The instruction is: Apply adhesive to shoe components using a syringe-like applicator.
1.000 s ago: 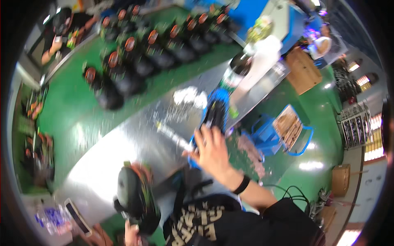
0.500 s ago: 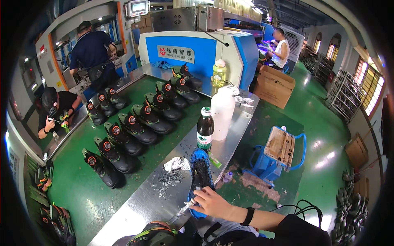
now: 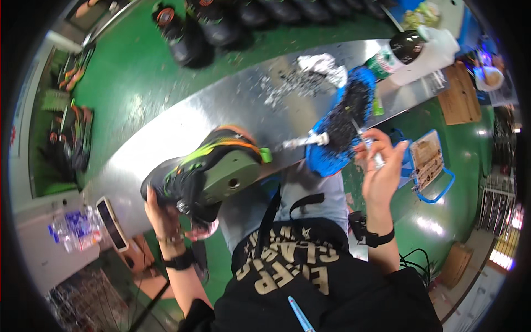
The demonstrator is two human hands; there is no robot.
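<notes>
My left hand [image 3: 160, 214] grips a black shoe [image 3: 166, 177] with orange and lime-green trim by its toe end. The shoe is tipped on its side at the near table edge, and a green shoe last [image 3: 235, 178] shows in its opening. In my right hand [image 3: 383, 177], the fingers pinch a slim silver tool [image 3: 378, 160] whose thin tip points at a blue shoe-shaped piece [image 3: 322, 161]. That piece is heaped with black crumbs [image 3: 349, 116]. Across its near part lies a clear tube-like tool [image 3: 301, 142] with a white end.
Crumpled white paper [image 3: 326, 67] and scattered black bits [image 3: 292, 88] lie on the metal table [image 3: 130, 171]. Beyond are a dark bottle [image 3: 407, 46] and a white jug [image 3: 432, 55]. A phone [image 3: 112, 222] and plastic bottles [image 3: 74, 229] are at left. A blue-framed stool [image 3: 428, 159] stands right.
My view has swung downward and turned. My left hand has come into view, gripping the shoe. My right hand has left the clear tube-like tool and now holds the slim silver one.
</notes>
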